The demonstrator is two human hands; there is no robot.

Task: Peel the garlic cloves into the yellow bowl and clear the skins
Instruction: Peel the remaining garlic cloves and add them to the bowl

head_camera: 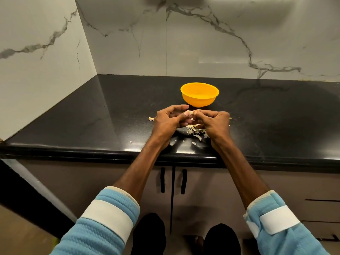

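Note:
A yellow bowl stands on the black countertop, just beyond my hands; what lies inside it is hidden. My left hand and my right hand meet in front of the bowl, fingertips pinched together on one pale garlic clove. A strip of skin hangs from the clove between the hands. Loose garlic skins lie in a small heap on the counter under and between my hands. One more piece of skin lies to the left of my left hand.
White marble-patterned walls close the counter at the back and left. The counter's front edge runs below my wrists, with cabinet doors and black handles beneath. Small skin crumbs dot the counter near the edge.

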